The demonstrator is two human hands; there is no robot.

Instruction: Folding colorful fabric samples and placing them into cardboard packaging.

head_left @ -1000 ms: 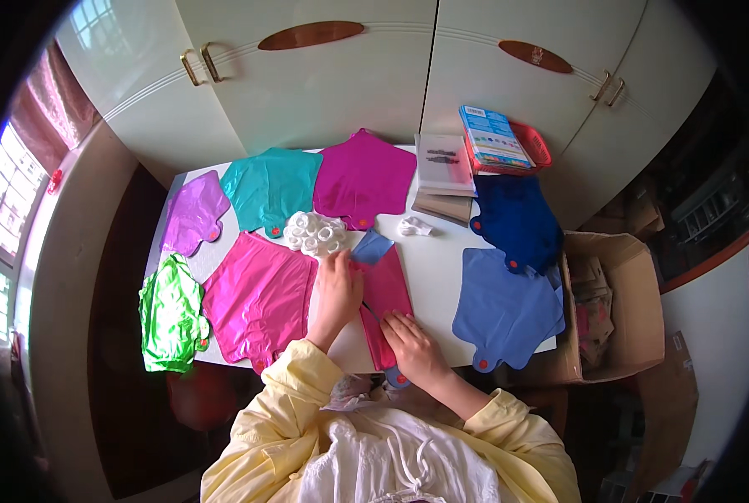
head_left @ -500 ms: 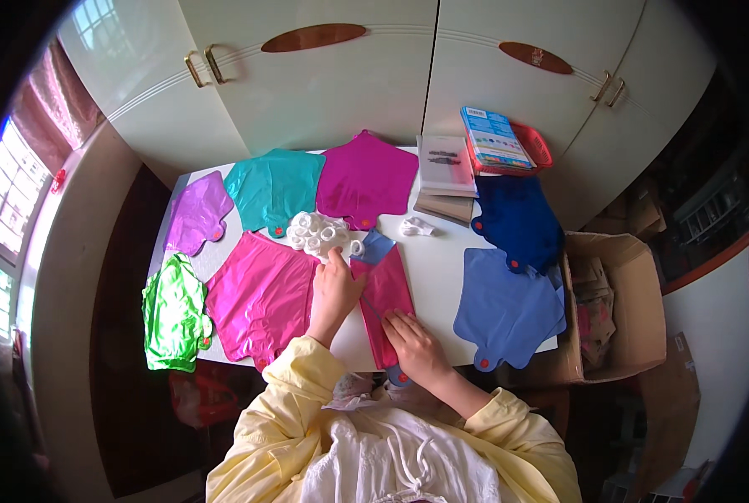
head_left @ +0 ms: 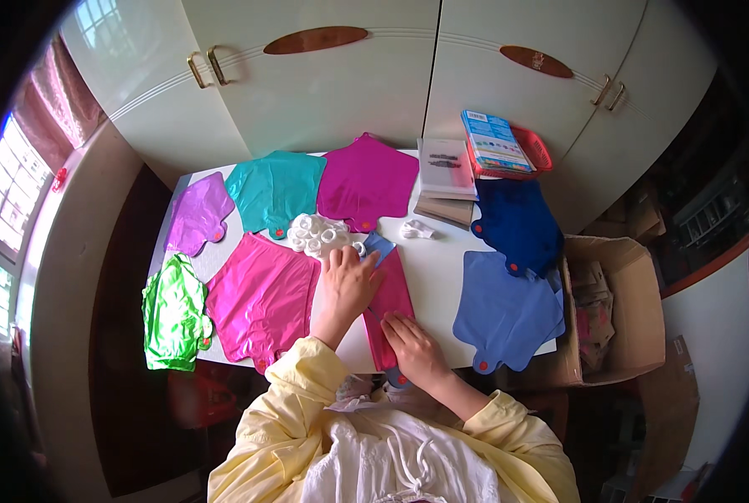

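A folded strip of foil balloons (head_left: 397,285), pink with blue showing at both ends, lies lengthwise in front of me on the white table. My right hand (head_left: 414,345) rests flat on its lower part, fingers stretched out. At the strip's upper left edge is my left hand (head_left: 348,289), its fingers apart and their tips near the blue end. Just beyond those fingertips sits a pile of white ribbon rolls (head_left: 314,233). To the left a flat pink foil balloon (head_left: 261,298) is spread out, a red dot on its tab.
Flat balloons surround the work: green (head_left: 173,314), lilac (head_left: 198,214), teal (head_left: 275,191), magenta (head_left: 368,184), dark blue (head_left: 517,220) and light blue (head_left: 504,306). A white ribbon bundle (head_left: 416,229), stacked boxes (head_left: 447,168) and a red basket (head_left: 535,151) stand farther back. A cardboard box (head_left: 634,310) is at right.
My left hand has shifted slightly right, from beside the ribbon rolls toward the blue upper end of the folded strip. My right hand has stayed in place.
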